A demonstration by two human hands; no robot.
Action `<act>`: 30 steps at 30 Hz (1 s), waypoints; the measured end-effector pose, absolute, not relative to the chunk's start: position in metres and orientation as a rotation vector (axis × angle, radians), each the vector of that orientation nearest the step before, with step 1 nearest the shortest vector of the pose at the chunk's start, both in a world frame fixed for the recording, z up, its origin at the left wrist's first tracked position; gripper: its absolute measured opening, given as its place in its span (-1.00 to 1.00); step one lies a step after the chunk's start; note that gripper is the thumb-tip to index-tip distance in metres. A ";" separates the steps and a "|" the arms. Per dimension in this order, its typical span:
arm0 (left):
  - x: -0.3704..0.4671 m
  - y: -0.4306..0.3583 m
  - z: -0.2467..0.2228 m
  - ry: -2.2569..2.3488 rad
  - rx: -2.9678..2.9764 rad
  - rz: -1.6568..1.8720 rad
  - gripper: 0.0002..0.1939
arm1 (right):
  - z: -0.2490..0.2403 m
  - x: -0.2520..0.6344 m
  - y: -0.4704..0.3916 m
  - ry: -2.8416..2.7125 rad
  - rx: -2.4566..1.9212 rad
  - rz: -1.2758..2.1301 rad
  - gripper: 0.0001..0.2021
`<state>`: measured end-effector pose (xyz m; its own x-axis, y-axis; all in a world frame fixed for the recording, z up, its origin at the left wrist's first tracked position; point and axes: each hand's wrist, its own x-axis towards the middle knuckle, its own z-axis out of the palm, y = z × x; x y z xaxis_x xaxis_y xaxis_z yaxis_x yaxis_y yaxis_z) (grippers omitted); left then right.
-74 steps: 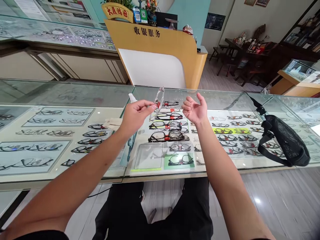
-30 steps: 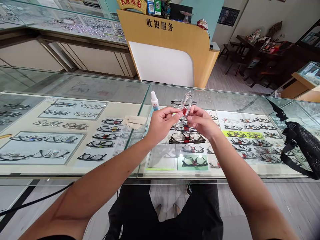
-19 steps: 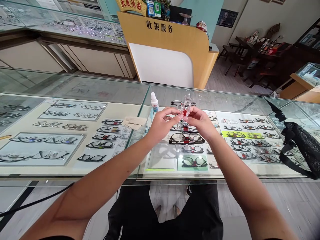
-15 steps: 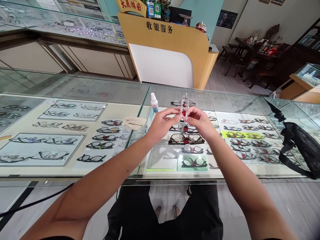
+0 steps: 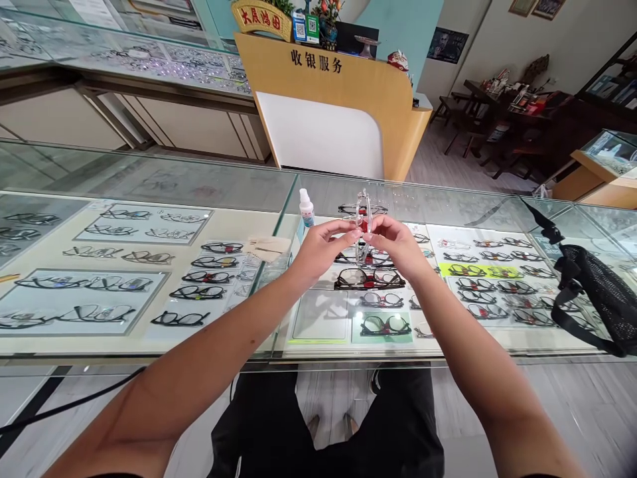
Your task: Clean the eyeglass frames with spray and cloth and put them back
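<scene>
Over mid tabletop [image 5: 233,222], left hand [image 5: 323,249] and right hand [image 5: 395,244] pinch clear glasses [image 5: 363,224] on edge. Fingertip grip only: slip could drop them; leftward bump could tip bottle [image 5: 306,209] at far left.

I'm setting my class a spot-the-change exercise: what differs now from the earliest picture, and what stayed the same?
The right hand, raised and apart earlier, has taken hold of the clear glasses. The glasses have moved somewhat rightward and now stand more upright. The left hand keeps its grip, and the black mesh bag stays at the right.
</scene>
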<state>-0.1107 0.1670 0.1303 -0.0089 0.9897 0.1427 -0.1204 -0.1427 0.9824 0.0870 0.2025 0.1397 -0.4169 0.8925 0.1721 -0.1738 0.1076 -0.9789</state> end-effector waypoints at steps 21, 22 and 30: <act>-0.109 0.164 0.137 1.077 1.129 1.379 -0.45 | 0.139 0.086 0.204 -1.554 -0.766 1.412 -0.54; -0.109 0.164 0.137 1.072 1.128 1.380 -0.47 | 0.139 0.086 0.204 -1.558 -0.760 1.410 -0.54; -0.111 0.167 0.133 1.047 1.118 1.401 -0.54 | 0.138 0.088 0.203 -1.571 -0.790 1.419 -0.58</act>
